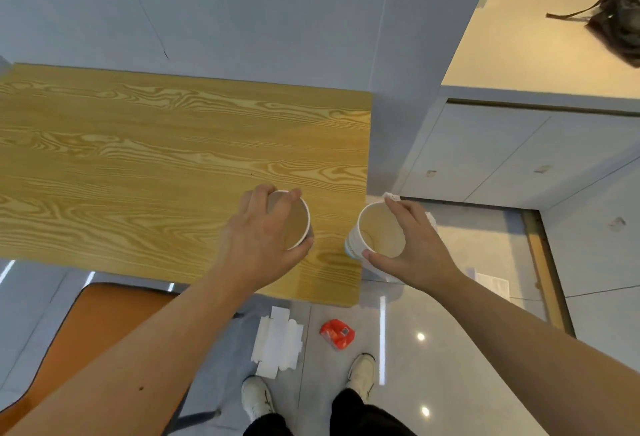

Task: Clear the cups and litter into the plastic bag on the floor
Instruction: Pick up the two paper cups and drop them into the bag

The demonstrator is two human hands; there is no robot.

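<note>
My left hand (258, 238) grips a white paper cup (297, 219) from above, over the right end of the wooden table (138, 158). My right hand (412, 245) holds a second white paper cup (375, 231) by its rim, just past the table's right edge. Both cups look empty, with brownish insides. Under my right hand a white plastic bag (431, 219) lies on the floor, mostly hidden by the hand and cup. A flattened white paper carton (277, 340) and a crumpled red wrapper (337, 333) lie on the floor near my feet.
An orange chair seat (104, 318) stands at the lower left beside the table. A white paper slip (493, 285) lies on the glossy floor to the right. A cream counter (519, 47) with a dark backpack (616, 20) is at the upper right, with cabinet doors below it.
</note>
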